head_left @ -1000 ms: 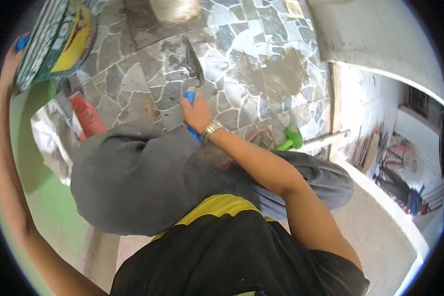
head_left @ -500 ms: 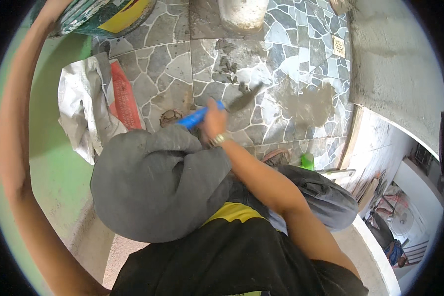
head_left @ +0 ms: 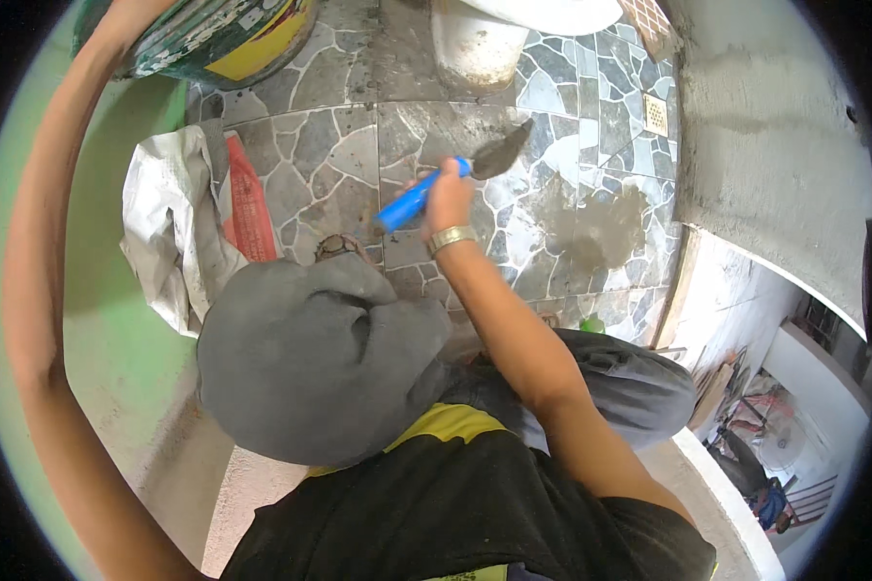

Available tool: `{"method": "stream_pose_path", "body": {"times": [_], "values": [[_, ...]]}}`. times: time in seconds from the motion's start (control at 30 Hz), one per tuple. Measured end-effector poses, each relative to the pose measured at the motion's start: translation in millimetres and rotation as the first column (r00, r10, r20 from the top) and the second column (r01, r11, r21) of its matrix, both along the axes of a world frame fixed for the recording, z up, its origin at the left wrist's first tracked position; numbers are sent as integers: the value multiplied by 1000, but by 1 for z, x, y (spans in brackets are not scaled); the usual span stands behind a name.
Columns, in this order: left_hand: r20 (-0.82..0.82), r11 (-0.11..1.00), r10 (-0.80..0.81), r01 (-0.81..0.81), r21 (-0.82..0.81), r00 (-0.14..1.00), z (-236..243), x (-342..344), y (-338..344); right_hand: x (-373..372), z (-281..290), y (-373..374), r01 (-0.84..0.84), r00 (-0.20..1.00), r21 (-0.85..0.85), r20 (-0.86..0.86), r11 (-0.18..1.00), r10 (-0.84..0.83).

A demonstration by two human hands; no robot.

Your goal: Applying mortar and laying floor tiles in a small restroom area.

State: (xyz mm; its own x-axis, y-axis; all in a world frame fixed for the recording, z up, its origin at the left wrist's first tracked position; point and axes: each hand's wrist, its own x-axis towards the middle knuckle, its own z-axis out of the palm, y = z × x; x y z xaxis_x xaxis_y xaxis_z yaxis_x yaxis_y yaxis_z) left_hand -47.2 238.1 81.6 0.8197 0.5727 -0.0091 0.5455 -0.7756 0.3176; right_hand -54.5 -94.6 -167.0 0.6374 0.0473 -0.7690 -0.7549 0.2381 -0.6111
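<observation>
My right hand (head_left: pixel 446 208), with a watch at the wrist, is closed around the blue handle (head_left: pixel 412 205) of a trowel. The trowel's mortar-smeared blade (head_left: pixel 502 152) points away to the right, low over the stone-patterned floor tiles (head_left: pixel 320 155). Just right of it, wet grey mortar (head_left: pixel 606 228) is smeared across the tiles. My left arm reaches up along the left side. At the top edge my left hand (head_left: pixel 136 12) is by the rim of a green bucket (head_left: pixel 252 48) with a yellow patch; its fingers are cut off from view.
A white sack (head_left: pixel 170 213) with a red part lies by the green wall (head_left: pixel 97 290). The base of a white toilet (head_left: pixel 480 48) stands at the far side, with a square drain grate (head_left: pixel 655 113) to its right. A rough cement wall (head_left: pixel 770 126) borders the right.
My right hand has moved the trowel farther away from me. The dark mortar clumps seen beyond the blade no longer show. My left hand stays by the bucket; the view has shifted slightly.
</observation>
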Motion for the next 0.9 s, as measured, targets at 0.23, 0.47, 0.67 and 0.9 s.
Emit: {"method": "stream_pose_path", "body": {"times": [0.23,0.47,0.67,0.9], "values": [[-29,1000,-4,3,-26,1000,-1,0,3,-5,-11,29,-176,984,155,54,972,169],[-13,1000,23,-23,8,1000,-2,0,4,-22,9,2,-550,832,98,-27,830,554],[-11,998,42,-41,44,999,-5,-1,9,12,1,-15,-762,499,-390,155,517,853],[-35,1000,-3,3,-2,999,0,-6,10,11,4,-38,-557,-120,-830,107,22,987]]}}
